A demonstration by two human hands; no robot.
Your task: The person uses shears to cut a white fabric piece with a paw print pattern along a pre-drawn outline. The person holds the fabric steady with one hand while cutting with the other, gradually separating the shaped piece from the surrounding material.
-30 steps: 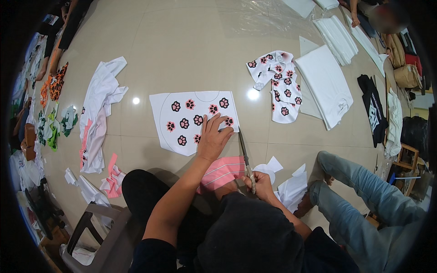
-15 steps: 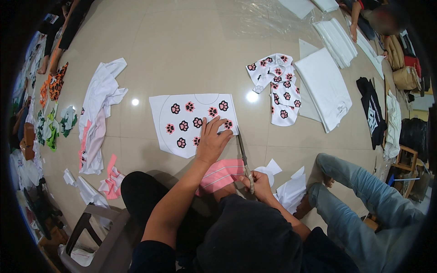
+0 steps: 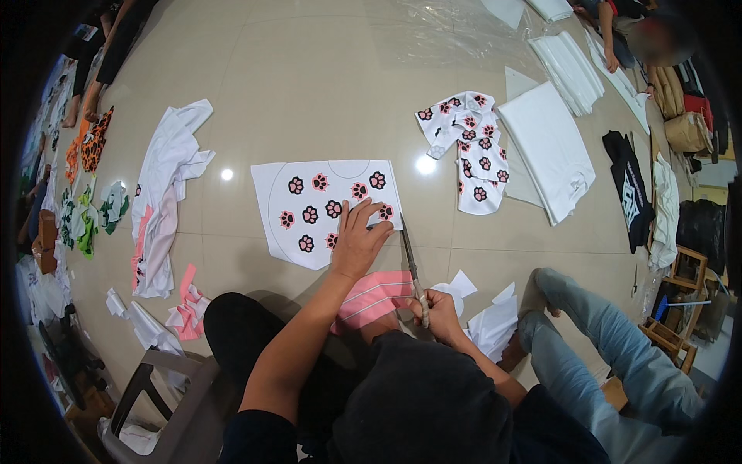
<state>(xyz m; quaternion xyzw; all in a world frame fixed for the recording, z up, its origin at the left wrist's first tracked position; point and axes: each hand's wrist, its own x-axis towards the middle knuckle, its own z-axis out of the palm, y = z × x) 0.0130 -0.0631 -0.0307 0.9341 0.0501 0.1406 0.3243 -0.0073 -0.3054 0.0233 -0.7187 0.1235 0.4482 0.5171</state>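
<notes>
A white fabric piece [image 3: 282, 185] printed with pink and black paw marks lies flat on the floor in front of me, with a thin curved line drawn on it. My left hand [image 3: 360, 241] rests on its right part, fingers stretched out over the cloth. In my right hand [image 3: 439, 315] is a pair of scissors [image 3: 410, 259], gripped by its handles. The long blades point away from me and lie along the fabric's right edge. Whether the blades are parted is hard to make out. Pink striped fabric [image 3: 375, 298] lies close to me, between my forearms.
White scraps [image 3: 493, 325] lie to my right, beside another person's jeans-clad legs [image 3: 610, 329]. Beyond them are a paw-print fabric piece [image 3: 481, 158] and folded white cloth [image 3: 547, 151]. Left are a white and pink garment [image 3: 166, 193], pink scraps [image 3: 188, 309] and a plastic chair [image 3: 174, 402].
My hands, the scissors and the paw-print fabric keep nearly the same places. The view shifts very slightly, and the other person's legs at the right have moved a little.
</notes>
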